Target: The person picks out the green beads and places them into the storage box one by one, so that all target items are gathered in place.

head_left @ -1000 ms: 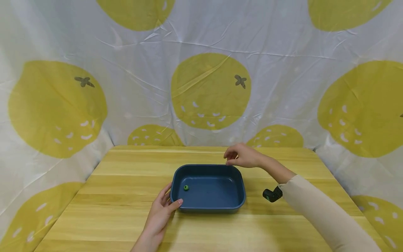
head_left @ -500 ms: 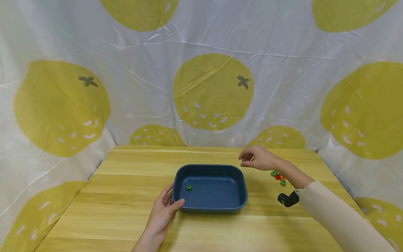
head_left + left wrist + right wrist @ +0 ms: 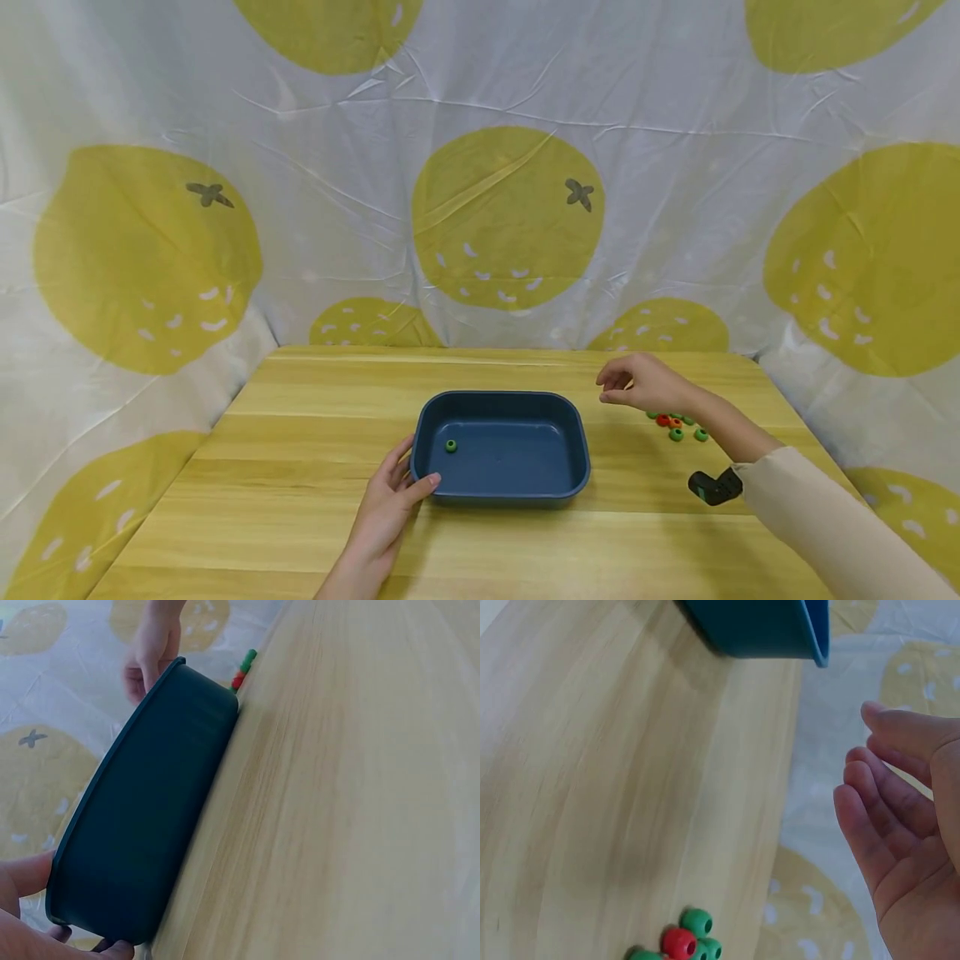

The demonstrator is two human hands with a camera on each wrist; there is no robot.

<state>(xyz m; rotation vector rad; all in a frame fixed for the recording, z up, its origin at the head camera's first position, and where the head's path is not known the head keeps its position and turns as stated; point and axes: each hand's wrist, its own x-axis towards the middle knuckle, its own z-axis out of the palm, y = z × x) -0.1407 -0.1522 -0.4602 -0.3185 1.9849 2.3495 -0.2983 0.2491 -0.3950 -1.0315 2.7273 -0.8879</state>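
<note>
Wood-grain table (image 3: 300, 500), 12 o'clock at its far edge (image 3: 517, 353). Directly on it I see a dark-blue basin (image 3: 498, 467), upright; green, red and orange beads (image 3: 676, 424) clustered between 2 and 3 o'clock of it.

Head cam looks forward and down across table (image 3: 262, 467) to printed cloth (image 3: 337, 208); wrist cams closer in, both steeply tilted, left facing blue bin (image 3: 142, 795) side-on, both catching bin and beads (image 3: 678, 943).

Free gap between bin (image 3: 510, 460) and beads (image 3: 676, 423)
</note>
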